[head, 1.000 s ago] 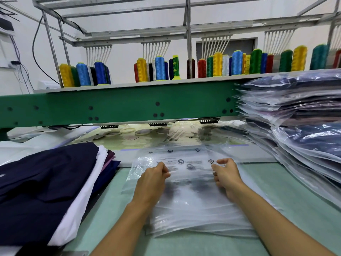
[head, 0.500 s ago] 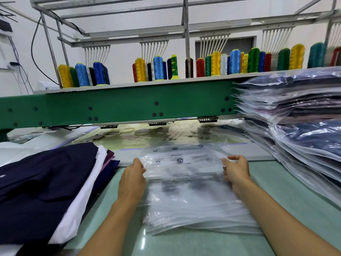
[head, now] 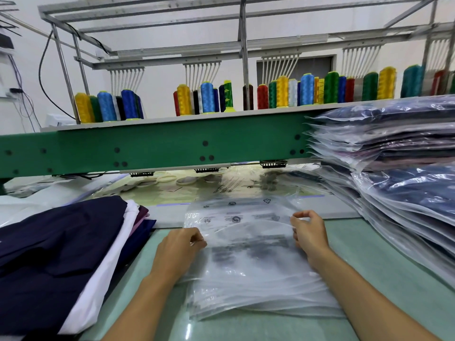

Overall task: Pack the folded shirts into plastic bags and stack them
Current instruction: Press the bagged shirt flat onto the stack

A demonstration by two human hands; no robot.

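While the pile of empty plastic bags lies flat on the pale green bench straight ahead, the top bag arches up a little at its far end, held at both sides. The left hand has its fingers curled in, pinching the bag's left edge. The right hand pinches the right edge between thumb and bent fingers. Black print and small symbols show through the clear film near the bag's far edge.

The folded shirts sit in a heap to the left, just beside the bags, navy on top with white and purple layers showing at the side. On the right rises a tall stack of bagged shirts, mostly dark blue under shiny plastic. Behind the bench runs a green machine beam, and on the shelf above it stand thread cones in yellow, blue, green and red.
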